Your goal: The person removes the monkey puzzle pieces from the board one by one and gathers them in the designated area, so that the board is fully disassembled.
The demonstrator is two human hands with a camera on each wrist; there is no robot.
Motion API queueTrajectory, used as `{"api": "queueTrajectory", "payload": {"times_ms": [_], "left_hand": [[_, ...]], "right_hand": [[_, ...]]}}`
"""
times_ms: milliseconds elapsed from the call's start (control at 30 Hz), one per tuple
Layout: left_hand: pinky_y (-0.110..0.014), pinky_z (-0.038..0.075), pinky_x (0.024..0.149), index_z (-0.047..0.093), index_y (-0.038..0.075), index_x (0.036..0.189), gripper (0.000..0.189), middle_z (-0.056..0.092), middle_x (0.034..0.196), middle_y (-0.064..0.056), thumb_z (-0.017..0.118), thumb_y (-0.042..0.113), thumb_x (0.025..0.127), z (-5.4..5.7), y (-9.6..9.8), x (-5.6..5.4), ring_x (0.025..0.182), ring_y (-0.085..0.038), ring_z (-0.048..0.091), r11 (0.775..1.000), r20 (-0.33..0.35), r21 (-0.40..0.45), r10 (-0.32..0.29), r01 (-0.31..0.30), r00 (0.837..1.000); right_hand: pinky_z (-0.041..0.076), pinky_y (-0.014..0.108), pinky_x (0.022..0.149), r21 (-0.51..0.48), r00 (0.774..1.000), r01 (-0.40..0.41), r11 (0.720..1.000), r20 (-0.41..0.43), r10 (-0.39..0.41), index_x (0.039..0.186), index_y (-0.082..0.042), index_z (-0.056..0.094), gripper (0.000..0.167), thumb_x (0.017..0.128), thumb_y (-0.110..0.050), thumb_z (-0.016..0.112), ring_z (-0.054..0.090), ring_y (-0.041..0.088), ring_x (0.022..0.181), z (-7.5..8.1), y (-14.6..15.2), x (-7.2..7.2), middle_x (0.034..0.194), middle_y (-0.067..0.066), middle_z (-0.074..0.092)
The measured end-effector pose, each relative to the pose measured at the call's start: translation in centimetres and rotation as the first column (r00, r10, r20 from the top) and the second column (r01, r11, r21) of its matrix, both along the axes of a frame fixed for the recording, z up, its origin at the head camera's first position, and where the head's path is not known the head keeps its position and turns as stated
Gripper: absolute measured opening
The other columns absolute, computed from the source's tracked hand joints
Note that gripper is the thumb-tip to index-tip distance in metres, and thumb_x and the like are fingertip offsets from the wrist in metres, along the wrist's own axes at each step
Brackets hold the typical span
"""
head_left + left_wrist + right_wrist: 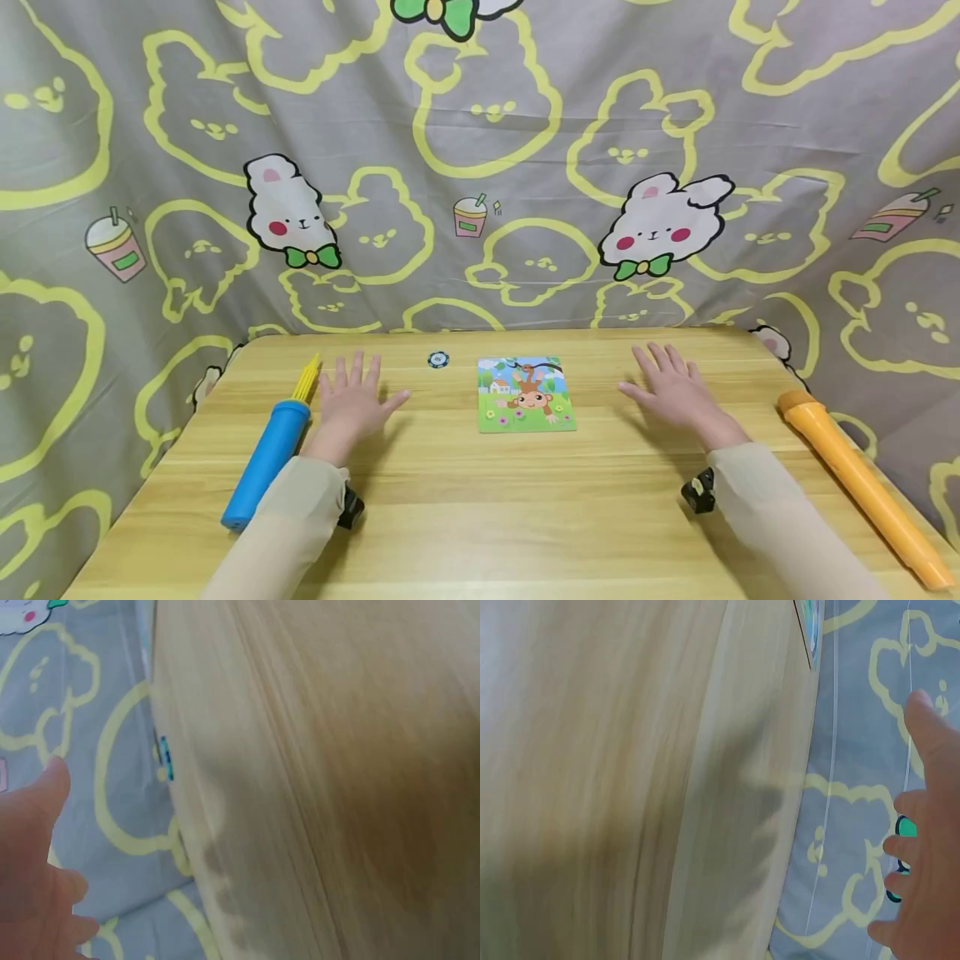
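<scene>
My left hand (pixel 352 408) is spread flat over the left part of the table, holding nothing. Right beside it lies a blue hand pump (pixel 267 462) with a bundle of thin yellow balloons (pixel 305 379) at its far end. Over the right part of the table, my right hand (pixel 675 396) also has its fingers stretched out and holds nothing. Between the hands lies a square picture board (pixel 527 395) with a cartoon monkey. A small dark round chip (pixel 438 359) sits to its left, near the back edge. Each hand casts a shadow on the wood in its wrist view.
An orange tube-shaped stick (pixel 862 483) with a thicker head lies along the right edge of the wooden table (pixel 480 517). A grey curtain (pixel 525 200) with yellow outlines and cartoon rabbits hangs behind the table. Small black cameras (pixel 699 492) are worn at both wrists.
</scene>
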State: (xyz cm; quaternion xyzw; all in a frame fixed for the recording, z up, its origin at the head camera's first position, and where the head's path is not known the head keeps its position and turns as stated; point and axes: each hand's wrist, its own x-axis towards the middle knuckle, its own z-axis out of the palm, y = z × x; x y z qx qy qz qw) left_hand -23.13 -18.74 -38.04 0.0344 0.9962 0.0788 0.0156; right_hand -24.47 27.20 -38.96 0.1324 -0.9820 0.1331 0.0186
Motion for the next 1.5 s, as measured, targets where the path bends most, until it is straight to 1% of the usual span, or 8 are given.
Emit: {"api": "queueTrajectory", "payload": {"times_ms": [167,367,533,733,867,1067,1200,1500], "left_hand": [[-0.056,-0.005,0.106,0.008,0.006,0.148,0.082,-0.005,0.15,-0.02,0.041,0.056,0.092,-0.4,1.6,-1.1,0.133,-0.044,-0.009,0.995,0.03,0.024,-0.103,0.102,0.994],[-0.052,0.003,0.108,0.008,0.009,0.148,0.083,-0.005,0.151,-0.016,0.045,0.055,0.09,-0.9,4.3,-2.3,0.135,-0.04,-0.006,0.972,0.043,0.02,-0.233,0.232,0.972],[-0.051,0.009,0.109,0.013,0.006,0.148,0.082,0.003,0.152,-0.016,0.048,0.053,0.09,-1.6,6.4,-3.1,0.136,-0.039,0.001,0.938,0.042,-0.011,-0.345,0.346,0.937],[-0.05,0.013,0.109,0.016,0.004,0.147,0.081,0.01,0.152,-0.015,0.048,0.052,0.09,-2.0,8.5,-3.5,0.136,-0.037,0.009,0.89,0.104,-0.044,-0.448,0.454,0.888],[-0.048,0.014,0.109,0.017,0.005,0.147,0.08,0.013,0.151,-0.013,0.046,0.054,0.09,-2.2,9.4,-3.6,0.136,-0.035,0.012,0.869,0.15,-0.081,-0.473,0.487,0.868],[-0.045,0.017,0.109,0.024,0.008,0.146,0.077,0.02,0.151,-0.007,0.045,0.056,0.089,-2.1,10.3,-3.2,0.136,-0.029,0.016,0.85,0.229,-0.172,-0.457,0.498,0.86],[-0.043,0.018,0.109,0.025,0.008,0.146,0.077,0.021,0.15,-0.006,0.044,0.056,0.089,-2.1,10.5,-3.1,0.136,-0.027,0.017,0.85,0.247,-0.188,-0.444,0.492,0.861],[-0.043,0.018,0.109,0.025,0.007,0.146,0.079,0.021,0.15,-0.007,0.046,0.056,0.088,-2.5,10.4,-2.8,0.136,-0.027,0.019,0.856,0.248,-0.159,-0.448,0.492,0.859]], "right_hand": [[-0.001,0.066,0.101,-0.038,0.999,-0.047,0.998,0.005,0.048,0.146,-0.002,0.016,0.081,0.092,-0.057,0.039,0.002,0.049,0.132,-0.4,-1.2,-0.9,0.147,0.028,0.009],[-0.001,0.063,0.103,-0.073,0.994,-0.101,0.992,0.025,0.103,0.146,-0.001,0.019,0.08,0.091,-0.055,0.043,0.001,0.047,0.133,-0.7,-3.1,-1.9,0.148,0.024,0.013],[0.002,0.06,0.104,-0.114,0.987,-0.144,0.983,0.053,0.151,0.145,-0.002,0.022,0.076,0.092,-0.049,0.048,0.004,0.045,0.134,-1.3,-4.7,-2.6,0.148,0.021,0.019],[0.008,0.061,0.104,-0.135,0.972,-0.19,0.972,0.112,0.206,0.144,-0.001,0.025,0.075,0.091,-0.046,0.052,0.01,0.045,0.133,-2.0,-6.2,-3.0,0.146,0.019,0.025],[0.009,0.061,0.104,-0.109,0.957,-0.244,0.964,0.132,0.257,0.143,0.001,0.027,0.075,0.089,-0.043,0.057,0.013,0.047,0.132,-2.3,-7.1,-2.9,0.145,0.02,0.027],[0.018,0.058,0.104,-0.117,0.94,-0.282,0.952,0.167,0.298,0.141,0.001,0.033,0.068,0.088,-0.03,0.062,0.019,0.045,0.131,-2.3,-7.7,-2.8,0.143,0.021,0.031],[0.019,0.055,0.105,-0.112,0.932,-0.291,0.95,0.192,0.308,0.138,0.003,0.038,0.062,0.09,-0.028,0.061,0.021,0.044,0.131,-2.4,-7.7,-2.8,0.143,0.021,0.032],[0.019,0.054,0.105,-0.109,0.927,-0.29,0.951,0.213,0.307,0.137,0.003,0.038,0.063,0.089,-0.031,0.061,0.021,0.043,0.131,-2.6,-7.7,-2.3,0.144,0.02,0.03]]}}
